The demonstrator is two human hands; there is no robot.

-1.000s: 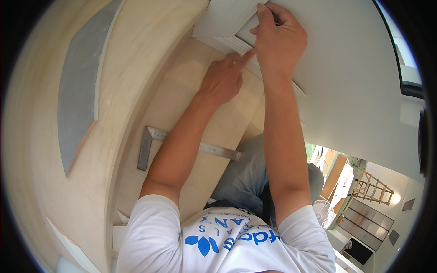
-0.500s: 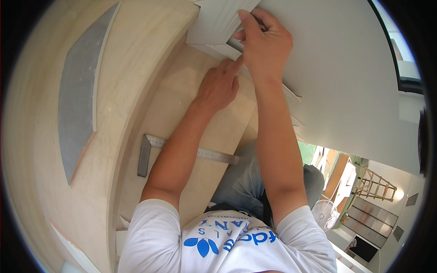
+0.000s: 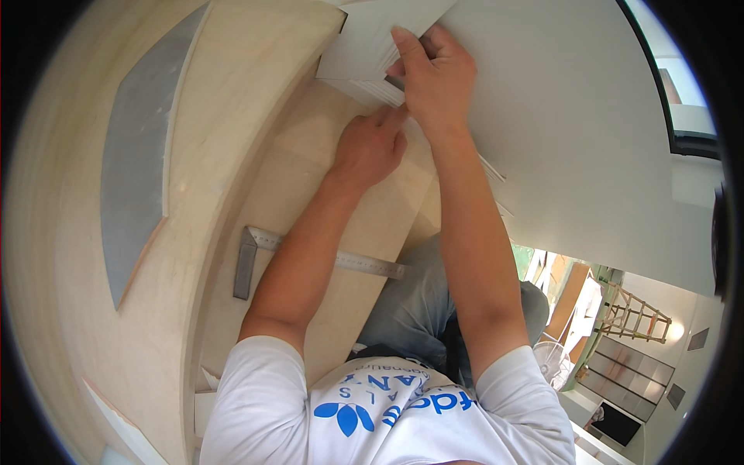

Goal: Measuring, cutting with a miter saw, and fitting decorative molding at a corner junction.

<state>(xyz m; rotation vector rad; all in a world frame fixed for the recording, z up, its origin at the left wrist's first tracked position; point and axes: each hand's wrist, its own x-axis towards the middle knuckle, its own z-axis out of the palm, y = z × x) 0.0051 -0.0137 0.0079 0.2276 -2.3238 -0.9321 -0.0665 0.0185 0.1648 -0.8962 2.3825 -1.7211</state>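
White ribbed moulding [image 3: 385,91] runs along the base of the wall at the top centre, meeting a white corner piece [image 3: 364,46]. My right hand [image 3: 438,85] is curled against this trim, its thumb pointing up and its fingers bent. What those fingers grip, if anything, is hidden. Just below, my left hand [image 3: 368,147] lies over the beige board [image 3: 310,139]; its index finger reaches out to the lower edge of the moulding and its thumb stands apart. A metal try square [image 3: 364,264] rests on the board, partly covered by my left forearm.
On the left, a raised beige ledge [image 3: 209,147] carries a grey offcut [image 3: 139,163] with a broken edge. The grey-white wall panel [image 3: 573,124] rises along my right side. Farther back at lower right stand a wooden ladder [image 3: 637,314] and a white fan [image 3: 552,364].
My right hand has shifted slightly left and down along the trim. My left hand stays nearly in place, its index finger still at the moulding.
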